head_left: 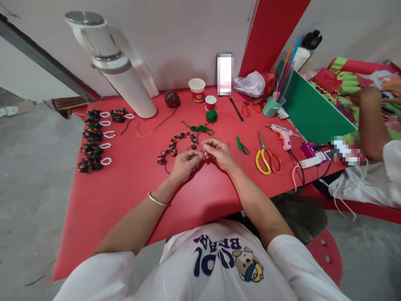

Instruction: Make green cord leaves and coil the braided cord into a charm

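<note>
Left hand [185,164] and right hand [219,154] pinch a thin dark strand [202,151] between fingertips — probably for fine control — the curved multicoloured yarn braid [173,144] lying just left

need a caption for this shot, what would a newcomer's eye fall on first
Likely the bright red table across the middle, where the left hand and right hand meet beside a curved multicolored braid. Next come the tall white flask at the table's back left and the scissors with yellow and orange handles to the right of the hands.
</note>
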Available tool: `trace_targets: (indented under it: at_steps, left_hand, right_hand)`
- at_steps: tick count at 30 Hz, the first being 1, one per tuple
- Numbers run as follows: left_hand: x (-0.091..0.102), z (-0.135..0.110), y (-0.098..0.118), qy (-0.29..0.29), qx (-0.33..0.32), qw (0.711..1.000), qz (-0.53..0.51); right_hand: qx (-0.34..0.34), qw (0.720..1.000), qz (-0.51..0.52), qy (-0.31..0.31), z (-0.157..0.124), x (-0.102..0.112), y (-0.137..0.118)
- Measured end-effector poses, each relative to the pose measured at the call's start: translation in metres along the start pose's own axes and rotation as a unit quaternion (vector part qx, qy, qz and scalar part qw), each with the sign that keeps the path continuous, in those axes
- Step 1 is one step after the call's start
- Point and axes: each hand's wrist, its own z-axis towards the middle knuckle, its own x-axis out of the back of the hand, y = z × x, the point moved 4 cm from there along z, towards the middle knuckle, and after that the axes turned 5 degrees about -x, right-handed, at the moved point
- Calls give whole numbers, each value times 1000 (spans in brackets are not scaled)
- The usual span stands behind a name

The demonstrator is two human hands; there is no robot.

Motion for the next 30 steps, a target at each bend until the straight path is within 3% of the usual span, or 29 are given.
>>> trace_targets:
  at_steps: [4,7,9,13,18,27,30]
  left_hand:
    - [0,1,-1,-9,-18,1000,10]
    - [2,2,-2,15,-24,1000,-10]
    - [2,3,-3,30,-27,999,-22]
    - [3,2,-3,47,-33,998,-27]
    - [1,1,-2,61,-23,996,-63]
    - [1,1,-2,79,-28,992,-95]
    - [0,1,-1,86,-38,990,-104]
  right_hand:
    - [9,1000,5,0,0,0,-3]
    - [14,999,31,31,1,4,-7]
    - [-8,999,32,38,2,7,-8]
    - [-64,996,-54,-6,0,3,-4]
    - [12,990,-133,40,-1,3,-5]
    - [19,987,-152,40,-2,2,-6]
    - [-8,993,-108,51,-1,4,-3]
